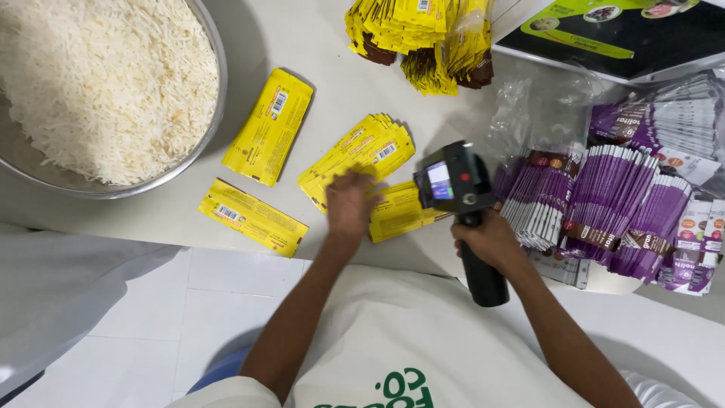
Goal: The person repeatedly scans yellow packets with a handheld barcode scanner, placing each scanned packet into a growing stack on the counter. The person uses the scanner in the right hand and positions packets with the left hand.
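My left hand (349,205) lies palm down on a fan of flat yellow pouches (361,155) on the pale counter (151,219), fingers spread and blurred, pressing rather than clenching; I cannot tell whether any one pouch is pinched under it. Just to the right of that hand another yellow pouch (399,213) sits partly under the head of the black handheld printer (462,204), which my right hand (491,242) has clenched round its grip, the small screen facing up toward me and the nozzle end down over that pouch. Two single yellow pouches lie apart from the fan: one tilted upright near the bowl (269,127), one lying slantwise nearer the counter edge (252,217). A big steel bowl (215,113) of white rice (106,83) fills the upper left corner. At the top of the counter a thick stack of yellow pouches (419,34) lies heaped. To my right, rows of purple pouches (604,204) stand fanned together, some under clear plastic wrap (544,106), close beside my right wrist. A dark box with green print (619,34) lies at the far right corner.
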